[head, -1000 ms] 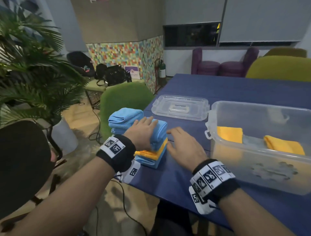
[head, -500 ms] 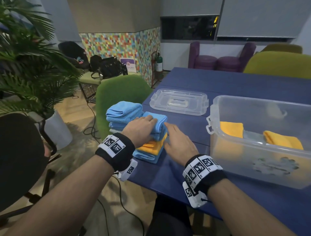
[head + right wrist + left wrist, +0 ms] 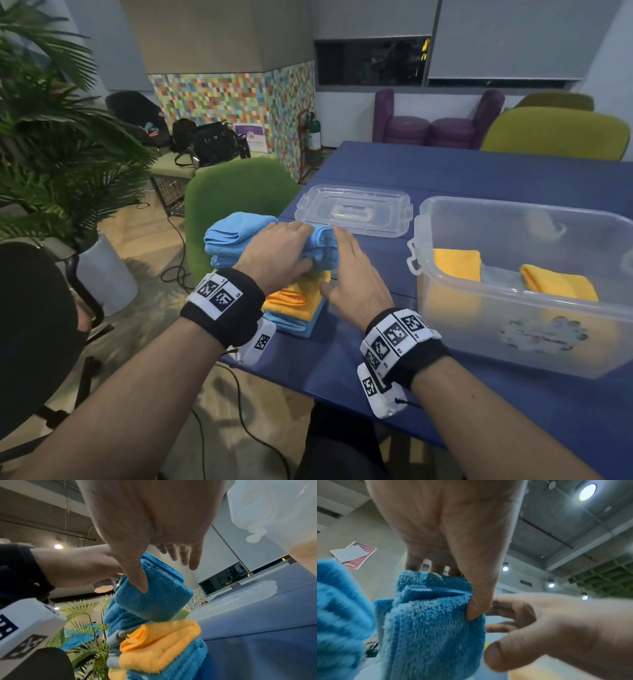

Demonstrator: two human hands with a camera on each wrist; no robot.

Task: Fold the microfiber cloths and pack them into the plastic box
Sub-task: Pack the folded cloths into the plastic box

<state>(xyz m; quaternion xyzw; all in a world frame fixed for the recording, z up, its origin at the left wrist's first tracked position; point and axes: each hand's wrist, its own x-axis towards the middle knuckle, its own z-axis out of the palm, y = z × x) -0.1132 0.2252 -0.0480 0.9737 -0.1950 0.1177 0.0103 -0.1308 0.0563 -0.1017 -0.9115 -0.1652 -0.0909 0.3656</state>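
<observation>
A stack of folded blue and orange microfiber cloths (image 3: 298,301) sits at the blue table's left edge. My left hand (image 3: 277,253) grips the top folded blue cloth (image 3: 322,246) (image 3: 433,622) (image 3: 154,595), fingers over it and thumb under, lifted off the orange cloth (image 3: 159,642) below. My right hand (image 3: 352,274) (image 3: 539,628) (image 3: 154,534) is beside that cloth with straight fingers, its thumb touching the cloth's side. The clear plastic box (image 3: 513,342) stands to the right with two folded orange cloths (image 3: 455,263) inside.
The box's clear lid (image 3: 352,209) lies on the table behind the stack. More blue cloths (image 3: 233,233) lie left of the stack. A green chair (image 3: 233,195) and a potted plant (image 3: 51,154) stand off the table's left side.
My left hand has closed round the top blue cloth and raised it from the stack. My right hand has moved up against the cloth's right side.
</observation>
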